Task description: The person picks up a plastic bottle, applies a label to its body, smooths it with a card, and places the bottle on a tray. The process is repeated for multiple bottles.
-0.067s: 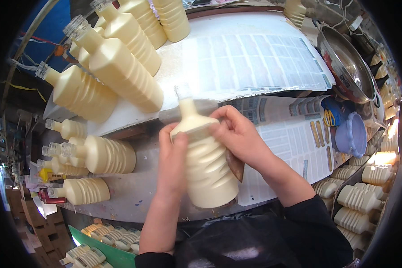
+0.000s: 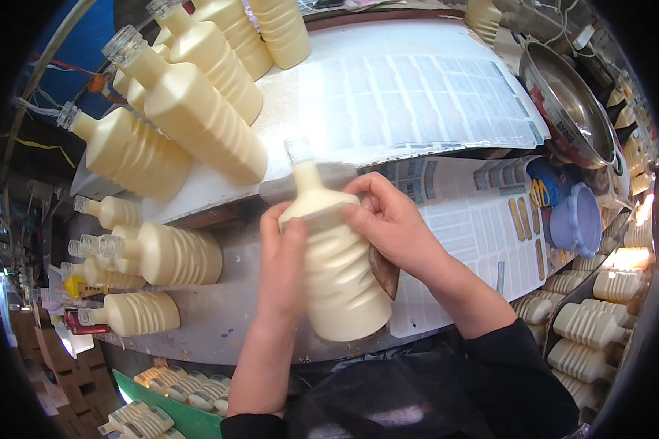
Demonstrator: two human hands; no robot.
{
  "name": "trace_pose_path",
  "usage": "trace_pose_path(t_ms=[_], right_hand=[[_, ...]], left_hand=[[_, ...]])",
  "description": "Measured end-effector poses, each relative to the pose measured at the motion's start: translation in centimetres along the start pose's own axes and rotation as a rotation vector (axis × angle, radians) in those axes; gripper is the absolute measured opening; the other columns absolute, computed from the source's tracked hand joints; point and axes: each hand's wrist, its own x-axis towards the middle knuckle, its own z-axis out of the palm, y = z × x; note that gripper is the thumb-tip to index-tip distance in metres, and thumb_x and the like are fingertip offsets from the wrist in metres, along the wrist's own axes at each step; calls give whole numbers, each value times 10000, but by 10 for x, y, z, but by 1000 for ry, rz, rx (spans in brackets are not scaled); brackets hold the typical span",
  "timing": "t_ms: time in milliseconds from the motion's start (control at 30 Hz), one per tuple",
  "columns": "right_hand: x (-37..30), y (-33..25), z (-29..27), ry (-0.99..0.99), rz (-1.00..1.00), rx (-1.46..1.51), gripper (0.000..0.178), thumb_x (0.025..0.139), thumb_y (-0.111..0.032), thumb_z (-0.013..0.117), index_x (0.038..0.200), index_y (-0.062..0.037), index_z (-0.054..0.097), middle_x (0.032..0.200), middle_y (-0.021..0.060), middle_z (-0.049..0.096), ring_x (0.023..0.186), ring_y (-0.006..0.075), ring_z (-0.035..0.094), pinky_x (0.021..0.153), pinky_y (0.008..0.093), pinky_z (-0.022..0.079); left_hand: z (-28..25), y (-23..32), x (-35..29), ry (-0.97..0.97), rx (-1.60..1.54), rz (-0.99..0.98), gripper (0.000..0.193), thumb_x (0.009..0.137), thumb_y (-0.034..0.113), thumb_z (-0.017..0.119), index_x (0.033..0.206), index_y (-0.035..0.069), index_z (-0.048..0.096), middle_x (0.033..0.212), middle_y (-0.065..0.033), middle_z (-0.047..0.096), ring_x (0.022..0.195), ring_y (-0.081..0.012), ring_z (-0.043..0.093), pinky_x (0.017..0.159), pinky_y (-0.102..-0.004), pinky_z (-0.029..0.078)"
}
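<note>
A cream plastic bottle with wavy ridged sides and a clear threaded neck leans away in front of me. Around its shoulder runs a narrow greyish label strip. My left hand wraps the bottle's left side, its thumb pressed at the strip's left end. On the other side, my right hand is curled, with thumb and forefinger at the strip's right end. A flat brown pointed tool juts from under that palm; the fingers gripping it are hidden.
Several cream bottles stand at the far left, others by the left edge. Label sheets cover the white board. Rightward are a lilac basin, yellow-handled scissors, a metal pan and crated bottles.
</note>
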Motion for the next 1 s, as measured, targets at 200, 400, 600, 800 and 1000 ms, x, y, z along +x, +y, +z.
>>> trace_pose_path(t_ms=[200, 400, 600, 800, 1000], right_hand=[[2, 3, -3, 12, -43, 106, 307, 992, -271, 656, 1173, -28, 604, 824, -27, 571, 732, 61, 515, 657, 247, 443], [-2, -21, 5, 84, -19, -337, 513, 890, -433, 735, 1173, -25, 610, 835, 166, 680, 774, 281, 677, 746, 382, 533], [-1, -14, 2, 61, -3, -242, 505, 886, -417, 740, 1175, -27, 602, 791, 147, 658, 730, 275, 658, 682, 393, 506], [0, -7, -1, 25, -13, -188, 454, 920, -386, 715, 1184, -36, 598, 832, 118, 658, 778, 222, 643, 710, 360, 502], [4, 3, -4, -42, -26, 192, 265, 1016, -216, 630, 1200, -28, 602, 838, -26, 584, 761, 25, 511, 664, 218, 435]], left_hand=[[12, -1, -7, 191, 94, 266, 417, 1113, 367, 419, 1332, 16, 463, 1205, -101, 583, 1133, -156, 570, 997, -315, 467], [2, 10, 2, 108, 296, 200, 334, 998, 173, 614, 1252, -20, 514, 1245, -104, 515, 1159, -170, 507, 1031, -325, 422], [2, 2, 4, 102, 210, 177, 400, 939, 135, 696, 1258, -12, 505, 1231, -94, 499, 1167, -168, 496, 1035, -325, 421], [2, 1, 4, 99, 239, 180, 388, 953, 144, 675, 1265, -7, 500, 1234, -99, 498, 1168, -171, 492, 1041, -328, 416], [3, 5, 0, 75, 176, 167, 352, 1010, 168, 594, 1295, -6, 484, 1235, -111, 526, 1136, -166, 507, 1024, -328, 425]])
